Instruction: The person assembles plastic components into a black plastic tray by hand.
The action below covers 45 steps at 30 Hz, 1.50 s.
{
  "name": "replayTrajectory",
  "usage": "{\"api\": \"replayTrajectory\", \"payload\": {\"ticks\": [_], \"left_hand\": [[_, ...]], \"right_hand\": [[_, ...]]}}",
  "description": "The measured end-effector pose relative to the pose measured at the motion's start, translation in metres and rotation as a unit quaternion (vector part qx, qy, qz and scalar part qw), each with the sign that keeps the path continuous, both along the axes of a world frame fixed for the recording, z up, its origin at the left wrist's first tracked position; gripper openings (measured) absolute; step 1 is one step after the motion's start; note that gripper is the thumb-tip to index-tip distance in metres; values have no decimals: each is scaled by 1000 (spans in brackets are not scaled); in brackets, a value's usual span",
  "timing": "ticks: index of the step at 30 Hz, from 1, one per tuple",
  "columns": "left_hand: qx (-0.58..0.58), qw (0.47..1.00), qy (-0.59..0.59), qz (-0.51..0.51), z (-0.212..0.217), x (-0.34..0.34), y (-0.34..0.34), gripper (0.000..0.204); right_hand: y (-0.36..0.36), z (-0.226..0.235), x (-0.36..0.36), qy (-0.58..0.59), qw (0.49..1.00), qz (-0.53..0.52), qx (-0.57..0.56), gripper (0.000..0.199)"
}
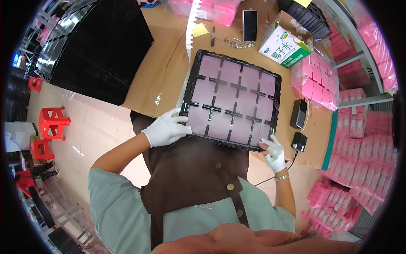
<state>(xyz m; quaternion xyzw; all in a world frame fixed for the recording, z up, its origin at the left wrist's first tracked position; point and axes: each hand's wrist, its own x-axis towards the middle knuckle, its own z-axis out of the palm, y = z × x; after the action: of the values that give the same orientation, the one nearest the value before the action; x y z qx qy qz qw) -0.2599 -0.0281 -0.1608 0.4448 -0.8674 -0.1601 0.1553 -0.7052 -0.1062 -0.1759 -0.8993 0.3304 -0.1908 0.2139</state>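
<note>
A black plastic tray [278,91] with cross-shaped dividers lies at the near edge of the cardboard-covered table, slightly turned. Its compartments show flat, pale pinkish-purple surfaces [223,103]. My left hand [168,128], in a white glove, grips the near left corner, its fingers over the rim. At the near right corner my right hand [275,154], also gloved but with bare skin showing at a fingertip, is closed on the edge. Parts of the fingers of both hands are hidden by the tray's rim.
A tall stack of black trays [105,51] stands at the left. Beyond the tray are a phone [250,25], a beaded string [241,43] and a green-and-white carton [284,45]. To the right lie bagged pink pieces [314,78], a black device [298,114] and a corded adapter [299,142].
</note>
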Motion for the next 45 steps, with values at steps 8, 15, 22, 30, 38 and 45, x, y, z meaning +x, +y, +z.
{"api": "replayTrajectory", "payload": {"ticks": [8,15,22,30,38,45], "left_hand": [[173,897,121,387,4,-28,6,66],[97,870,113,469,-25,-42,-2,64],[196,637,613,424,23,-33,-4,29],[-517,545,393,531,239,43,50,32],[-616,632,-101,459,296,96,50,33],[-477,633,-358,493,245,157,1,26]], "right_hand": [[2,-5,13,-12,876,-458,151,36],[12,-41,41,-32,892,-448,46,52],[23,26,47,-253,852,-457,31,64],[-23,87,111,-352,915,-183,74,61],[-13,27,149,-262,943,-119,170,22],[-10,28,140,-193,959,-88,186,16]]}}
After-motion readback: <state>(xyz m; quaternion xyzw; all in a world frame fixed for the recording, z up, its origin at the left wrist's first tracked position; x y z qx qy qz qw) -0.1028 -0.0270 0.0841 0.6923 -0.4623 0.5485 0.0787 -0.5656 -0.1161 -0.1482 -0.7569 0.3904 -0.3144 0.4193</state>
